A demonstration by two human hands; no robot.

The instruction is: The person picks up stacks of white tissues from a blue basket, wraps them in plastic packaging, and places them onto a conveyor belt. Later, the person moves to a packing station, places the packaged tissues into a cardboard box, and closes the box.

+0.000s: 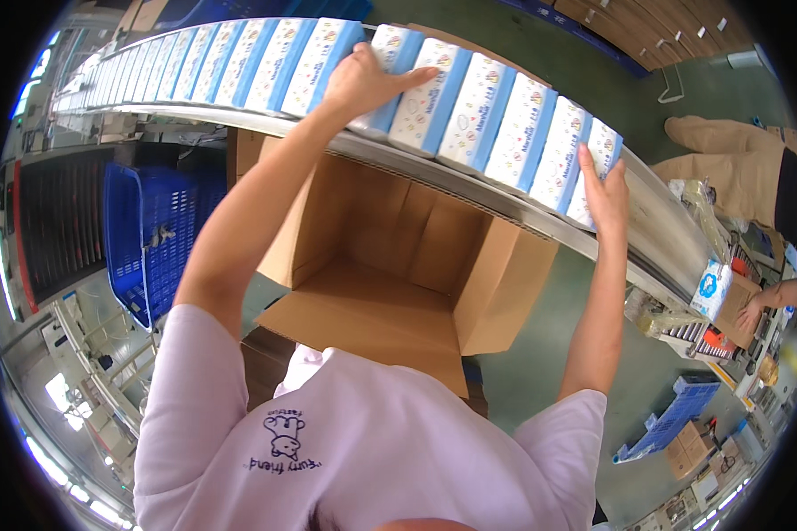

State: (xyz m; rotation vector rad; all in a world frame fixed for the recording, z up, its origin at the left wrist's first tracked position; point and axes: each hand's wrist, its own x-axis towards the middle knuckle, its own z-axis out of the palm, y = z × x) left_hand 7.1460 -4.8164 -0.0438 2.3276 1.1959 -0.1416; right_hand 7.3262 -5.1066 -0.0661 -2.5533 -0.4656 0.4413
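Note:
A long row of white-and-blue tissue packs [474, 111] stands upright and close together on a conveyor [660, 234]. My left hand [367, 84] reaches into a gap in the row, fingers against the left side of one pack and thumb stretched over the tops. At the right end of the row, my right hand [606, 190] is pressed against the last pack. Several packs are clasped between my two hands. Left of my left hand, the row of packs [230, 62] continues into the distance. Some fingertips are hidden behind the packs.
An open cardboard box [376, 305] lies below the conveyor edge, its opening toward me. A blue plastic crate [150, 234] is at the left, a blue pallet [673, 416] at the lower right. A co-worker's hand [753, 311] touches a small carton at the far right.

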